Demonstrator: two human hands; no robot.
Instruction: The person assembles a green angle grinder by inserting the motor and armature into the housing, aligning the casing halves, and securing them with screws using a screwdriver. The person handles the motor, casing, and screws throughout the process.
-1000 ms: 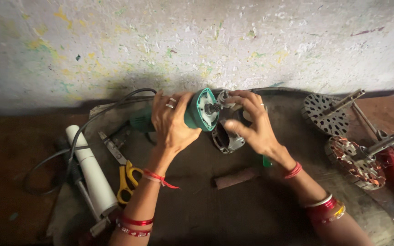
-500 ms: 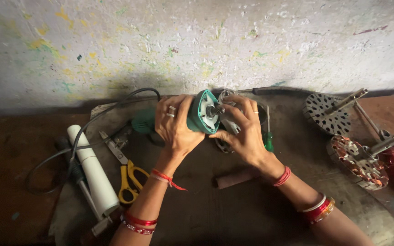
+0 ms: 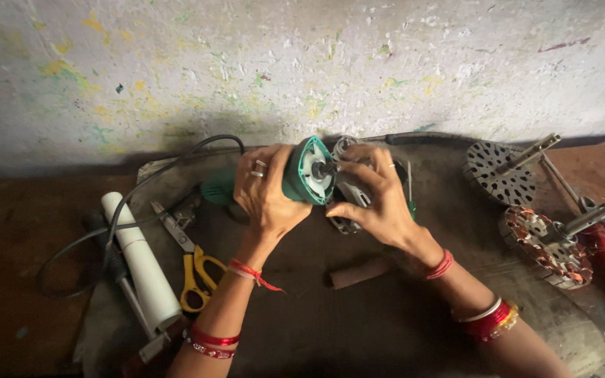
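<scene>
Tabletop (image 3: 386, 329) is dark and worn, set against a paint-flecked wall (image 3: 302, 63). Two rotors (image 3: 526, 210) with shafts lie well right of your right-hand fingers, apart from the work. A white tube (image 3: 141, 262) lies well left of your left wrist, with yellow scissors (image 3: 194, 269) just beside it. A black cord (image 3: 141, 196) runs from behind your left fingers out to the left, likely the motor's own lead.

Your left hand (image 3: 267, 192) has its fingers clamped round the green motor (image 3: 306, 171), raised off the tabletop between both hands, open end turned toward your right hand so the shaft shows. Your right hand (image 3: 376, 196) has its fingers curled and closed on a grey cover (image 3: 348, 203), touching the motor's open face, probably held there to line up with the shaft. Whether the cover is seated or loose, I cannot tell.

A green screwdriver (image 3: 409, 192) lies just behind your right fingers, within easy reach. A brown stick (image 3: 358, 273) lies below your right palm, not touched.
</scene>
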